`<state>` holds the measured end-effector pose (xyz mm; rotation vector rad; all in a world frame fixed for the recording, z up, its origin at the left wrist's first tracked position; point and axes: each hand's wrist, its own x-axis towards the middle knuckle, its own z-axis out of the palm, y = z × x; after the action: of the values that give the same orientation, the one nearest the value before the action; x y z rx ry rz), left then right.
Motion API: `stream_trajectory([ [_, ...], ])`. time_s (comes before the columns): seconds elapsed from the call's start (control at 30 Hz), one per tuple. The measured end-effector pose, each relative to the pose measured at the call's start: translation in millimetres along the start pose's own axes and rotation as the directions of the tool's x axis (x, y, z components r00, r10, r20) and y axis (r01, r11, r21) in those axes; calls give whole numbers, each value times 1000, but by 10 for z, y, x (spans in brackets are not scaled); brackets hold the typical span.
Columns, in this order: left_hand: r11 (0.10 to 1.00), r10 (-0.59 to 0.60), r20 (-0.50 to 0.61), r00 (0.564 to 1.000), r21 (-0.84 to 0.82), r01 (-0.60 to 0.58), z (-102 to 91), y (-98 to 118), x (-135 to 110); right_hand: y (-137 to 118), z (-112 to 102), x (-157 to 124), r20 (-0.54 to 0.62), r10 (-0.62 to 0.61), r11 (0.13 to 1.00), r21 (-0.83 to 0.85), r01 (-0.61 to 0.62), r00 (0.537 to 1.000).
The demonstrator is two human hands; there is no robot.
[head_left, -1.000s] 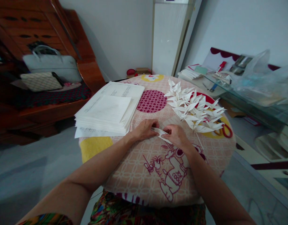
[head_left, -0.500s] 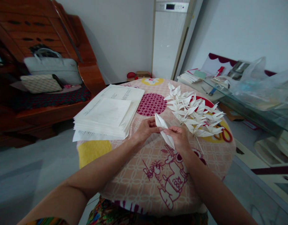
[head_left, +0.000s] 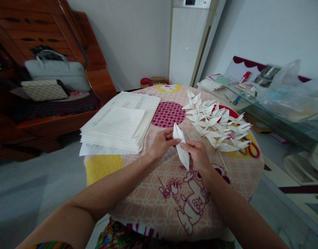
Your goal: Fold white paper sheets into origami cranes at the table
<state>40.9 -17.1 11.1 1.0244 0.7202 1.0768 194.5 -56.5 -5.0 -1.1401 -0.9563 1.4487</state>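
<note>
A narrow piece of folded white paper (head_left: 181,152), pointed at both ends, is held above the round table between my two hands. My left hand (head_left: 164,142) pinches its left edge, thumb on top and fingers curled behind. From the right, my right hand (head_left: 197,154) grips it with the thumb pressed on its face; the fingers behind are partly hidden. Beyond my right hand lies a cluster of folded white paper shapes with pointed tips (head_left: 217,122). To the left of my hands is a thick stack of paper sheets (head_left: 114,128), some printed, with smaller blank ones on top.
A patterned cloth (head_left: 148,193) covers the round table. Red-handled scissors (head_left: 253,150) lie at its right edge, partly under the folded papers. A glass-topped stand (head_left: 278,124) with plastic bags is at right. A wooden bench (head_left: 96,83) with bags stands at left.
The folded paper has turned to a more upright angle, and its lower tip has swung left. Both hands keep hold of it. The view has shifted slightly.
</note>
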Motion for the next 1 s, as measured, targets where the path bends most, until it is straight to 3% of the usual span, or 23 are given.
stream_trajectory([
  [0.17, 1000, -5, -3, 1000, -15, 5, -45, 1, 17, 16, 25, -8, 99, 45, 999, 24, -47, 994],
  [0.37, 999, -39, 38, 999, -19, 40, -20, 21, 10, 15, 51, -24, 25, -2, 999, 51, 1, 1000],
  [0.67, 996, -92, 20, 996, 6, 92, -43, -19, 26, 75, 14, 39, 57, -47, 995, -80, 51, 997],
  [0.83, 987, -162, -47, 986, 5, 162, -100, 9, 50, 60, -7, 48, 10, -259, 927, -278, 252, 966],
  [0.93, 979, -205, -94, 974, -22, 204, -148, 26, 76, 10, -43, 38, 2, -421, 828, -408, 385, 907],
  [1.0, 974, -224, -107, 969, -32, 222, -170, 21, 88, -24, -67, 30, 78, -509, 730, -489, 478, 857],
])
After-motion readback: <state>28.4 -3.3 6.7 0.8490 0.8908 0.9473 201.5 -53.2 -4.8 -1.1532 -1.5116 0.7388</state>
